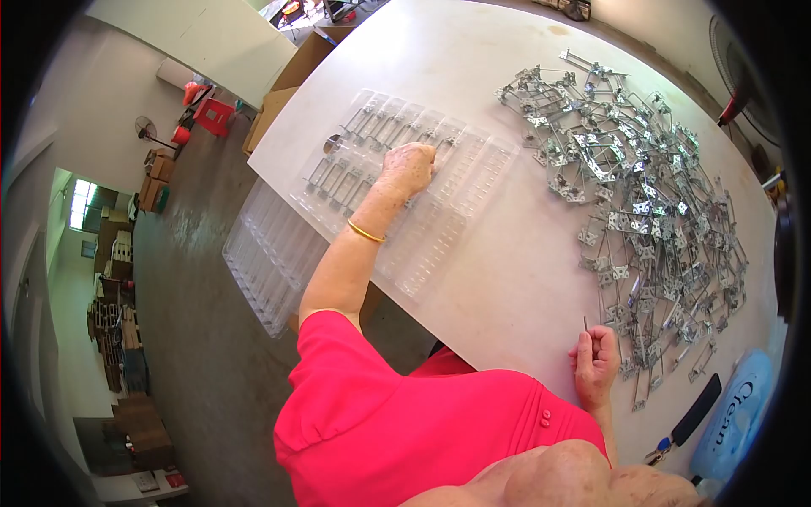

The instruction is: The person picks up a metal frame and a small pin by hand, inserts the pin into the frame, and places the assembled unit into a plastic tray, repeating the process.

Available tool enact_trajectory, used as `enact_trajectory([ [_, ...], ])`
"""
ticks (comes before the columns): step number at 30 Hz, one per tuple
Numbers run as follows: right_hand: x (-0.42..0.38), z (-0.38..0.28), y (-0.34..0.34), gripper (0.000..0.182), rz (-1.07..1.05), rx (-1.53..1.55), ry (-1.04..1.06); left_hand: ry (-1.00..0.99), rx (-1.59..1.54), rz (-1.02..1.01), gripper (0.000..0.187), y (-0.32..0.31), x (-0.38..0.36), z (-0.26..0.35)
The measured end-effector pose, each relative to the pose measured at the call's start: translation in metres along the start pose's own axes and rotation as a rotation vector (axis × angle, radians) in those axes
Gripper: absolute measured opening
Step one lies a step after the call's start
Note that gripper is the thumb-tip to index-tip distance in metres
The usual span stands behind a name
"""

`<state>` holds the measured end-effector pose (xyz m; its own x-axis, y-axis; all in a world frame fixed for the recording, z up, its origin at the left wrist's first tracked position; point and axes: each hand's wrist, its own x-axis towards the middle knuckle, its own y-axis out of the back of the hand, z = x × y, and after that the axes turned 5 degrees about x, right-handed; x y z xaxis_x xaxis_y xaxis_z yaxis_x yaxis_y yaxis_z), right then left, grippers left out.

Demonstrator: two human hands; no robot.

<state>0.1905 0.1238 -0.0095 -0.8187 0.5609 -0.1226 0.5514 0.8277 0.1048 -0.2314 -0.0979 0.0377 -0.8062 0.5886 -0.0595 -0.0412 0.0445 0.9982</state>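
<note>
So the person is leaning over a big white table (498,279) and the left hand (408,167) is stretched way out onto a clear plastic tray (439,232) with long narrow slots, fingers curled down together and pressing on a metal bracket (441,142) in one of the slots near the tray's far edge; can't really tell if they're pinching it or just pushing on it. A gold bangle (366,231) sits on that wrist. The slots to the left of the hand already hold several of the same metal parts (355,148) lying lengthwise, while the slots on the right side of the tray look bare. The right hand (596,359) is close to the body at the near edge of the table, fingers bunched together and clamped on a thin metal piece (585,323) that sticks straight up out of the fist. Just beside that hand is a huge tangled pile of metal brackets (642,203) spreading across the right half of the table. A second stack of clear trays (266,262) hangs off the left edge of the table, lower down. Near the bottom right there's a light blue container (733,414) with lettering and a dark-handled tool (686,418) next to it
</note>
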Motion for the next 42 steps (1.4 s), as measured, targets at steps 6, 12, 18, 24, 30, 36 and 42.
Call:
enact_trajectory([
  [6,0.0,0.001,0.001,0.008,0.002,-0.013,0.004,0.001,0.026,0.009,0.014,0.0,0.0,0.002],
  [12,0.0,-0.001,0.0,0.008,0.002,-0.016,0.014,0.014,0.02,0.014,0.015,0.001,0.0,0.004],
  [18,0.001,-0.001,0.002,0.008,-0.011,-0.02,0.014,0.008,0.027,0.025,0.016,-0.003,0.0,0.003],
  [24,-0.003,0.001,0.003,0.007,0.017,-0.023,-0.02,-0.002,-0.047,0.035,0.019,-0.007,0.001,-0.005],
  [30,0.0,-0.007,0.004,0.007,-0.019,-0.033,0.028,-0.064,-0.002,0.207,0.019,0.011,-0.016,0.012],
  [36,0.0,-0.004,0.003,0.008,-0.036,0.003,0.055,-0.218,-0.209,0.373,0.011,0.029,-0.035,0.077],
  [42,0.001,-0.003,0.005,0.008,-0.057,0.012,0.069,-0.402,-0.324,0.396,0.007,0.014,-0.017,0.152],
])
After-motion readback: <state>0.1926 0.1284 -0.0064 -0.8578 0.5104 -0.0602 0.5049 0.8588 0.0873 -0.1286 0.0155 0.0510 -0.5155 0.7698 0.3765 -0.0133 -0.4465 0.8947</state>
